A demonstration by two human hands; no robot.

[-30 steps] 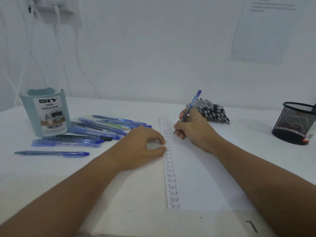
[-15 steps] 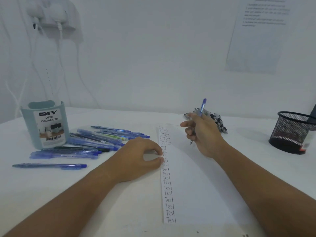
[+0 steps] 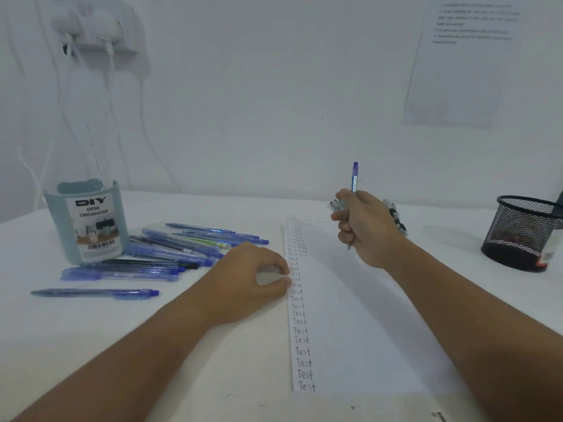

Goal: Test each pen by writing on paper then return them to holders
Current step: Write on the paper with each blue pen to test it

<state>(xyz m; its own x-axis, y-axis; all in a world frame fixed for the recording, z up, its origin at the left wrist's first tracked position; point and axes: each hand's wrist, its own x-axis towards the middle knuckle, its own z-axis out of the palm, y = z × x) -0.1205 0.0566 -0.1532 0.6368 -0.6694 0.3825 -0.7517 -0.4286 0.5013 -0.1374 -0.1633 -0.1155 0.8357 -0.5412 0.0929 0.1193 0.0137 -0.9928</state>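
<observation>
A white sheet of paper (image 3: 359, 324) lies on the table, with a column of "Test" words down its left edge. My right hand (image 3: 365, 226) is lifted above the paper's far end and grips a blue pen (image 3: 354, 178) upright, its tip pointing down. My left hand (image 3: 253, 275) rests on the table with fingertips touching the paper's left edge. Several blue pens (image 3: 170, 251) lie loose on the left beside a teal desk organizer (image 3: 86, 220). A black mesh holder (image 3: 522, 233) stands at the right.
A bundle of grey and black pens (image 3: 396, 217) lies behind my right hand, mostly hidden by it. A wall socket with cables (image 3: 97, 28) hangs at the upper left. A printed sheet (image 3: 463, 56) is taped to the wall.
My right hand has lifted the blue pen off the paper and turned it upright. The camera has tilted upward. My left hand has stayed at the paper's edge.
</observation>
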